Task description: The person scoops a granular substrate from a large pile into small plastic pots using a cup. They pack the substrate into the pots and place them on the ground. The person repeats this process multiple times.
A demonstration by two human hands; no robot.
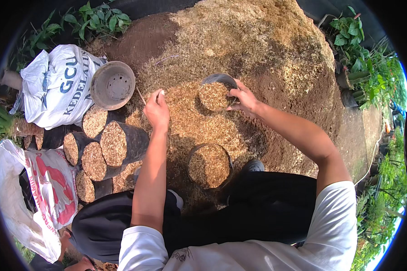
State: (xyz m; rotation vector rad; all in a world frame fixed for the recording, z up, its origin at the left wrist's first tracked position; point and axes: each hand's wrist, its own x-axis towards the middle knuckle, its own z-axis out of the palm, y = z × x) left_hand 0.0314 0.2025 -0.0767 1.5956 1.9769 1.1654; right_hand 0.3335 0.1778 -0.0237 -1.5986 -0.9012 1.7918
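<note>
My right hand point(244, 100) grips the rim of a dark round pot point(220, 78), tilted over the pile, with the thumb outside and fingers inside. Pale husk or wood shavings point(214, 96) fill much of it. My left hand point(157, 110) is raised with curled fingers over the shavings. A thin stick point(140, 95) meets its left edge; whether the fingers hold it cannot be made out. Between my feet stands a black planter bag point(190, 166), filled to near its rim with the same shavings. A grey-brown plastic pot point(112, 85) with drainage holes sits left of my left hand, its inside bare.
Several filled black planter bags point(130, 142) lie stacked at left. Behind them are a white printed sack point(62, 84) and a red-printed sack point(51, 183). A large heap of shavings point(244, 37) and brown soil point(288, 111) spreads ahead. Plants point(352, 32) line the right. Another person's foot point(79, 265) shows lower left.
</note>
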